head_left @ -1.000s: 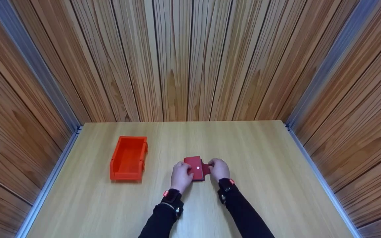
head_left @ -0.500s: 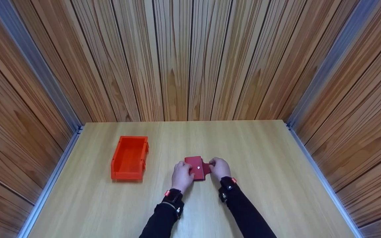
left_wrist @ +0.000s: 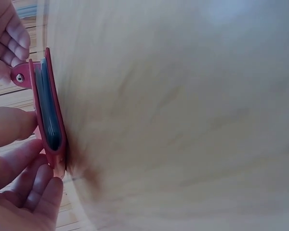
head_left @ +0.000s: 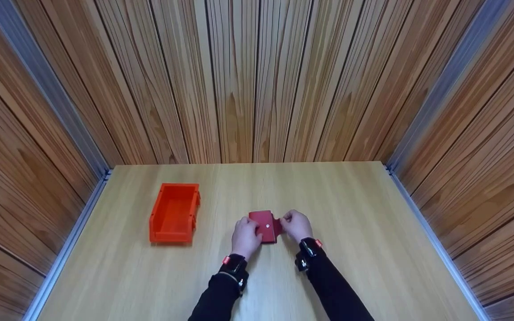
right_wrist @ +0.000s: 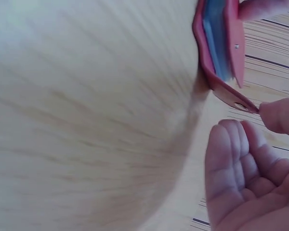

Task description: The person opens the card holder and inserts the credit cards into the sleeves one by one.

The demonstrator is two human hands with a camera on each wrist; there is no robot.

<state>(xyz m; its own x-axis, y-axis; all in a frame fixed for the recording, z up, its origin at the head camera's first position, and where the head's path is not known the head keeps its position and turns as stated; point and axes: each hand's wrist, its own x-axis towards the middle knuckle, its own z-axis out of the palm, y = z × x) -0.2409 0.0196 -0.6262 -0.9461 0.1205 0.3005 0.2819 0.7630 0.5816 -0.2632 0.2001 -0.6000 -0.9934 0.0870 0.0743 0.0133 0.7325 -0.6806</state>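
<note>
A small red card holder (head_left: 263,223) with a silver snap lies on the table in the head view. My left hand (head_left: 245,238) holds its left, folded edge, the thumb on the top cover. In the left wrist view, clear plastic sleeves (left_wrist: 49,110) show between the two covers. The closing strap (head_left: 277,226) sticks out to the right, unfastened. At its tip my right hand (head_left: 296,226) pinches it. The right wrist view shows the thumb (right_wrist: 282,115) at the strap's end, beside the snap ring (right_wrist: 240,106), with the other fingers loosely bent below.
An orange-red open-front bin (head_left: 174,214) stands on the left part of the wooden table (head_left: 350,200). Wood-plank walls (head_left: 239,89) close off the back and both sides, with metal rails (head_left: 435,249) along the table's side edges.
My right hand has risen slightly and its wrist has turned a little, showing a bit more of the strap. The left hand and the card holder stay almost still.
</note>
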